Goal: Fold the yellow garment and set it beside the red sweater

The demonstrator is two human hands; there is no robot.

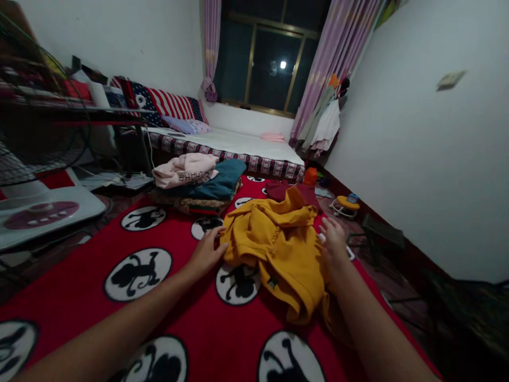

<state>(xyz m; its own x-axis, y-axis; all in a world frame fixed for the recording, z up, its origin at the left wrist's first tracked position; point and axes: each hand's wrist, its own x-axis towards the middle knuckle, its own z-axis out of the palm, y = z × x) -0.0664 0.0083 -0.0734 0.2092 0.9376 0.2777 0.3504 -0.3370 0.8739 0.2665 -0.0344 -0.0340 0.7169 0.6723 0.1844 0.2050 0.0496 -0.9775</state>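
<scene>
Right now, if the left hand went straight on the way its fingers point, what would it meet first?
The near-side edge of the yellow garment: the fingertips of the left hand are right at it, perhaps already touching; depth there is hard to judge.

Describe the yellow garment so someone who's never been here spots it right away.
Find the big red cover with black figures in white circles. On it, between the left hand and the right hand, lies the garment. Unlike the pink and teal pile of clothes beyond, it's rumpled and mustard yellow.
</scene>
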